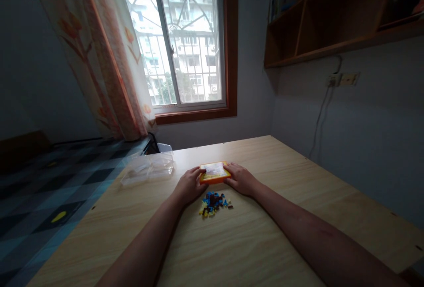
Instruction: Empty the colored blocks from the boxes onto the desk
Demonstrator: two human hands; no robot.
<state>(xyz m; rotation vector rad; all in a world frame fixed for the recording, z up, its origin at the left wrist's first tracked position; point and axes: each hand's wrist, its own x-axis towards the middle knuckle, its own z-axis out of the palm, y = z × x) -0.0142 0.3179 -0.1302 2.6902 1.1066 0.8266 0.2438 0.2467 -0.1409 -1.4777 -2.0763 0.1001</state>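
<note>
A small orange flat box (214, 171) with a pale printed top lies on the wooden table (291, 198). My left hand (189, 184) grips its left edge and my right hand (240, 178) grips its right edge. Just in front of the box, between my wrists, lies a heap of small blue, yellow and dark pieces (214, 203).
A clear plastic container (147, 169) lies at the table's far left corner. Left of the table is a bed with a checked cover (43, 194). A window (185, 39) with a curtain (99, 57) is ahead; wooden shelves (331, 13) hang upper right.
</note>
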